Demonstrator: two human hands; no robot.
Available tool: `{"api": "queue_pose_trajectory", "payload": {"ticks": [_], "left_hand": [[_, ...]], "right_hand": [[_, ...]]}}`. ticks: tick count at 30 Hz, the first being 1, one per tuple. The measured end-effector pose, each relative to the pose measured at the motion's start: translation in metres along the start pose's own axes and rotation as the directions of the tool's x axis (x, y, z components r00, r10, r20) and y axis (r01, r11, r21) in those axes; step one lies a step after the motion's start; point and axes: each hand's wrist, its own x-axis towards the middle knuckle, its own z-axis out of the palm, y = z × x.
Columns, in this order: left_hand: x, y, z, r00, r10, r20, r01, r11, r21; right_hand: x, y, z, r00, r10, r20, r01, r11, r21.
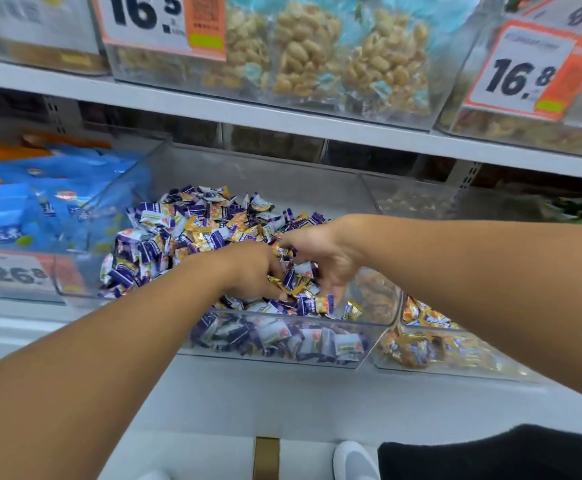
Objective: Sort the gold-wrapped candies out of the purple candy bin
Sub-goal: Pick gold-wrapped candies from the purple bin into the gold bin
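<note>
- On the far left a clear bin holds blue bags [22, 199], with a price tag [15, 273] on its front.
- Next comes the clear candy bin [282, 355], sitting on the lower shelf [275, 400]. It is piled with purple candies [137, 251], and gold candies [202, 235] are mixed in among them.
- The left hand [251, 268] reaches into the middle of the pile. Its fingers are curled down into the wrappers. They look closed on a gold candy, but I cannot tell for sure.
- The right hand [320, 258] is just beside the left one, almost touching it. Its fingers are bent and point down into the pile. A gold wrapper [280, 251] sits at its thumb, but I cannot tell if it is pinched.
- To the right, a second clear bin [455, 362] stands right beside the purple one. It holds gold candies too.
- Up above, on the higher shelf [213, 105], a clear bin holds bags of nuts [317, 53].
- White and orange price signs hang there, one [161, 22] on the left and one [528, 74] on the right.
</note>
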Motion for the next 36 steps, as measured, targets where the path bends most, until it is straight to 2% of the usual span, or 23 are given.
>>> {"api": "queue_pose_trajectory", "payload": {"ticks": [4,6,11,15,16,18,21,24,28,30,31,33,34,36], "left_hand": [[0.003,0.001,0.005,0.998,-0.03,-0.062,0.025,0.997,-0.073],[0.002,0.0,0.005,0.995,-0.047,-0.083,0.035,0.99,-0.14],[-0.006,-0.007,-0.002,0.969,-0.081,-0.234,-0.045,0.871,-0.489],[-0.02,-0.016,-0.019,0.89,-0.153,-0.43,-0.17,0.763,-0.624],[-0.024,-0.021,-0.024,0.86,-0.157,-0.485,-0.214,0.754,-0.622],[-0.033,-0.036,-0.031,0.803,-0.138,-0.58,-0.254,0.802,-0.541],[-0.048,-0.058,-0.033,0.739,-0.165,-0.654,-0.173,0.891,-0.42],[-0.06,-0.067,-0.033,0.686,-0.221,-0.693,-0.103,0.913,-0.394],[-0.07,-0.064,-0.032,0.685,-0.199,-0.701,-0.056,0.945,-0.323],[-0.069,-0.059,-0.032,0.726,-0.178,-0.664,0.003,0.966,-0.257],[-0.068,-0.057,-0.032,0.755,-0.173,-0.632,0.047,0.976,-0.211],[-0.064,-0.055,-0.033,0.809,-0.157,-0.566,0.117,0.987,-0.106],[-0.062,-0.056,-0.034,0.825,-0.146,-0.545,0.13,0.989,-0.068],[-0.059,-0.057,-0.036,0.843,-0.107,-0.528,0.113,0.993,-0.02]], "right_hand": [[0.008,0.002,0.003,0.994,-0.09,0.06,0.068,0.95,0.305],[0.015,0.001,0.008,0.993,-0.113,0.037,0.087,0.903,0.421],[0.009,-0.003,0.009,0.987,-0.157,0.015,0.113,0.767,0.632],[-0.012,-0.021,-0.005,0.949,-0.315,0.022,0.203,0.663,0.72],[-0.016,-0.027,-0.009,0.934,-0.354,0.039,0.21,0.635,0.743],[-0.021,-0.037,-0.013,0.896,-0.436,0.079,0.231,0.613,0.755],[-0.024,-0.052,-0.006,0.848,-0.522,0.096,0.308,0.632,0.711],[-0.02,-0.055,-0.001,0.822,-0.567,0.05,0.402,0.641,0.654],[-0.015,-0.042,0.003,0.778,-0.628,0.012,0.509,0.642,0.573],[-0.019,-0.035,0.0,0.749,-0.654,-0.106,0.635,0.662,0.399],[-0.022,-0.032,-0.003,0.719,-0.67,-0.185,0.694,0.676,0.249],[-0.032,-0.024,-0.006,0.645,-0.704,-0.296,0.72,0.69,-0.073],[-0.036,-0.019,-0.007,0.619,-0.723,-0.306,0.706,0.683,-0.186],[-0.043,-0.01,-0.004,0.627,-0.748,-0.217,0.688,0.662,-0.295]]}}
